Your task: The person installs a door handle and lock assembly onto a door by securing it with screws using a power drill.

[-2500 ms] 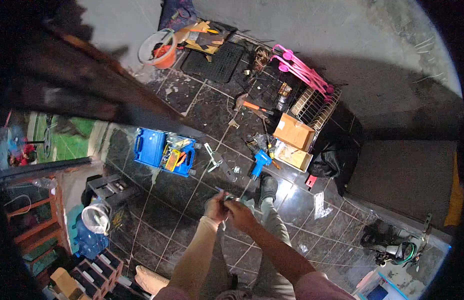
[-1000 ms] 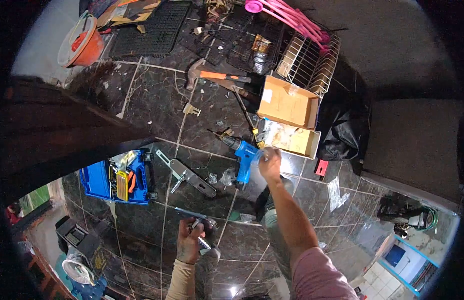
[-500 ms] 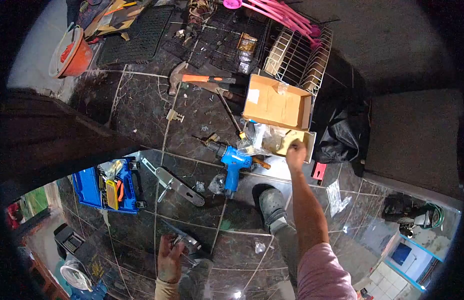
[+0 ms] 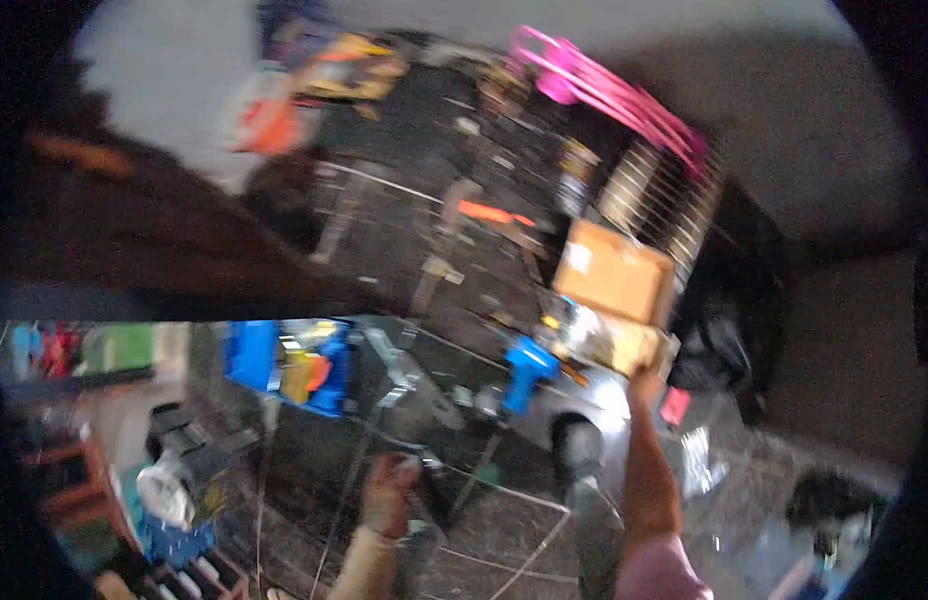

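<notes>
My left hand (image 4: 388, 494) is low in the head view, fingers curled round a metal door handle (image 4: 424, 458), much of it blurred. My right hand (image 4: 641, 374) reaches to the near edge of a small open carton (image 4: 624, 342). Its fingers are smeared and partly hidden there, so their hold does not show. Clear plastic bags (image 4: 584, 330) bulge at the carton's left side. Beyond it lies a larger cardboard tray (image 4: 616, 270). A blue cordless drill (image 4: 527, 372) rests on the floor left of the carton. Another metal door handle plate (image 4: 424, 390) lies farther left.
A blue toolbox (image 4: 252, 357) stands open on the left. A hammer with an orange grip (image 4: 494, 212) lies beyond the drill. The wire dish rack (image 4: 674, 200) and pink rods (image 4: 624, 95) are at the back right. My foot (image 4: 576, 445) is beside the drill.
The whole view has shifted and blurred, with the scene sliding right and downward. My right hand stays at the carton, and my left hand still has the door handle.
</notes>
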The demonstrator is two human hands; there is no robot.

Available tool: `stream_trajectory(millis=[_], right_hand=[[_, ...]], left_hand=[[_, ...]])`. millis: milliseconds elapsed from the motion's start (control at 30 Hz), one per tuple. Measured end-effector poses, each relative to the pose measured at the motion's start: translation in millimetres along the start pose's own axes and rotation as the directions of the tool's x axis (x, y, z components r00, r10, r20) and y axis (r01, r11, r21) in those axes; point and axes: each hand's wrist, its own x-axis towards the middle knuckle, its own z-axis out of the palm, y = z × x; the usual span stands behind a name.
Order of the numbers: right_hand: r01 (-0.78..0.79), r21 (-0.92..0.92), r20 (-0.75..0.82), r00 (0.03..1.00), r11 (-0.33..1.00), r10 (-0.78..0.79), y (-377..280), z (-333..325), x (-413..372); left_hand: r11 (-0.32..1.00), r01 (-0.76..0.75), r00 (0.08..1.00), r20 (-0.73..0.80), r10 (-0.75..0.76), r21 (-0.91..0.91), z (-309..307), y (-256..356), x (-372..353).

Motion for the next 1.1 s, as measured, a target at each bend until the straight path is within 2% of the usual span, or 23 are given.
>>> stream_trajectory(millis=[67,100,133,167,200,233,267,300,333,367,400,433,467,500,533,600,700,767,800,933,1000,1033,1100], right_hand=[[-0.087,0.261,0.049,0.996,0.961,0.077,3.6,-21.7,-11.1],[-0.112,0.383,0.047,0.994,0.917,0.102,-19.1,-41.0,-15.3],[-0.402,0.614,0.375,0.906,0.68,0.197,-51.1,-74.4,-13.2],[-0.54,0.676,0.521,0.831,0.5,0.193,-67.4,-83.8,-17.6],[-0.327,0.908,0.356,0.932,0.261,-0.072,-111.1,-101.9,-22.6],[-0.29,0.907,0.348,0.924,0.304,-0.156,-147.6,-118.5,-13.2],[-0.459,0.862,0.486,0.869,0.215,-0.091,-211.3,-163.6,-1.8],[-0.555,0.825,0.562,0.825,0.112,-0.053,-282.5,-202.3,12.4],[-0.572,0.78,0.607,0.79,0.253,-0.086,-332.5,-234.8,28.5],[-0.565,0.809,0.586,0.797,0.163,-0.145,-399.3,-286.8,35.6],[-0.583,0.805,0.593,0.787,0.109,-0.173,-439.5,-305.4,44.7],[-0.55,0.835,0.527,0.789,0.018,-0.317,-489.6,-350.5,55.4],[-0.608,0.793,0.539,0.729,-0.039,-0.423,-531.7,-386.3,65.8],[-0.586,0.809,0.508,0.729,-0.036,-0.458,-568.4,-408.9,71.2],[-0.575,0.81,0.425,0.713,-0.117,-0.557,-602.7,-438.0,77.9],[-0.546,0.829,0.361,0.688,-0.122,-0.63,-660.2,-485.2,89.0],[-0.551,0.806,0.261,0.659,-0.216,-0.706,-718.4,-540.1,101.4],[-0.552,0.803,0.252,0.655,-0.223,-0.712,-745.3,-574.4,101.2],[-0.497,0.845,0.228,0.668,-0.196,-0.709,-755.2,-581.6,102.1],[-0.453,0.872,0.214,0.692,-0.185,-0.689,-788.2,-610.5,99.2],[-0.448,0.881,0.214,0.667,-0.154,-0.713,-800.5,-623.6,91.8],[-0.444,0.883,0.218,0.675,-0.152,-0.705,-806.2,-629.7,85.5],[-0.436,0.888,0.231,0.699,-0.147,-0.676,-806.9,-640.0,70.8]], left_hand=[[0.995,-0.051,0.995,-0.093,0.043,-0.083,6.8,20.4,-27.1],[0.989,-0.049,0.99,-0.14,0.029,-0.142,8.6,34.9,-45.9],[0.979,-0.072,0.989,-0.143,0.045,-0.191,4.1,36.8,-59.2],[0.969,-0.083,0.989,-0.135,0.052,-0.234,-5.4,44.5,-72.1],[0.961,-0.08,0.987,-0.154,0.04,-0.264,-15.9,68.5,-87.1],[0.954,-0.067,0.988,-0.152,0.023,-0.293,-19.6,93.3,-100.5],[0.95,-0.035,0.991,-0.134,-0.008,-0.31,-20.5,119.2,-121.8],[0.934,-0.017,0.993,-0.114,-0.025,-0.358,-24.5,154.0,-148.5],[0.911,-0.062,0.994,-0.105,0.021,-0.408,-34.0,176.7,-167.8],[0.886,-0.1,0.994,-0.092,0.065,-0.453,-43.9,197.1,-183.8],[0.858,-0.131,0.991,-0.079,0.106,-0.497,-52.1,214.1,-198.7],[0.86,-0.169,0.984,-0.133,0.119,-0.482,-60.7,227.8,-215.1],[0.86,-0.207,0.973,-0.187,0.133,-0.467,-69.3,239.2,-229.6],[0.858,-0.242,0.959,-0.244,0.142,-0.453,-77.0,246.8,-243.7],[0.839,-0.256,0.956,-0.252,0.148,-0.479,-82.9,251.2,-258.8],[0.794,-0.291,0.95,-0.262,0.172,-0.534,-94.3,260.3,-279.7],[0.758,-0.313,0.937,-0.317,0.148,-0.572,-111.5,243.6,-279.1],[0.751,-0.247,0.959,-0.266,0.099,-0.612,-112.2,256.2,-290.6],[0.743,-0.209,0.97,-0.232,0.074,-0.636,-113.8,259.6,-293.4],[0.694,-0.223,0.974,-0.134,0.181,-0.685,-132.4,241.1,-265.1],[0.703,-0.241,0.968,-0.111,0.226,-0.669,-139.2,244.8,-261.4],[0.813,-0.331,0.943,-0.18,0.278,-0.48,-141.6,265.7,-276.3],[0.851,-0.289,0.957,-0.095,0.276,-0.439,-145.4,284.1,-290.1]])
